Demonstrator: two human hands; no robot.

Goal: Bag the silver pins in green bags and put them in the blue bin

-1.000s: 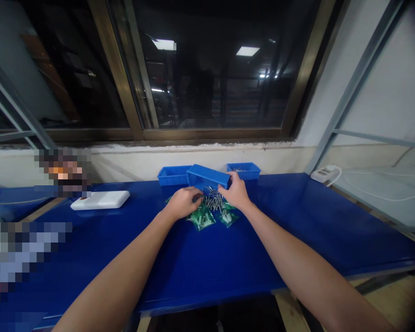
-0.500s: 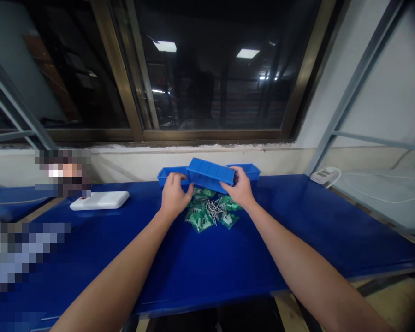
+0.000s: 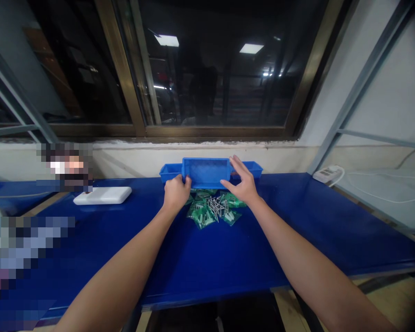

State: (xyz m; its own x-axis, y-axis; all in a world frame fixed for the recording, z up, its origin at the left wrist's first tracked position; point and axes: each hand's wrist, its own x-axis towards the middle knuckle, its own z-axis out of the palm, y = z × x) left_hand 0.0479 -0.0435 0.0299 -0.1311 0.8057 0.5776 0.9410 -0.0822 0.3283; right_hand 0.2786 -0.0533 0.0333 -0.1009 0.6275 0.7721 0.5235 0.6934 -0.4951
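Note:
A blue plastic bin (image 3: 206, 171) is held tipped up on its side, one broad face toward me. It hangs just above the far edge of a pile of small green bags (image 3: 203, 217) and loose metal screws (image 3: 216, 206). My left hand (image 3: 175, 194) is closed on the bin's left end, thumb up at its edge. At the right end, my right hand (image 3: 245, 183) has its fingers stretched and apart, with the thumb by the bin's lower corner. Whether that thumb touches the bin, I cannot tell.
Two more blue bins, a left one (image 3: 169, 172) and a right one (image 3: 253, 168), stand behind against the wall. A white oblong device (image 3: 103, 195) lies on the blue tabletop (image 3: 207, 263) at left. A white power strip (image 3: 327, 174) sits by the right metal post.
The blue bin has turned from a slanted pose to nearly level, its broad face now toward me. My left hand has closed on its left end; my right fingers have spread off the right end.

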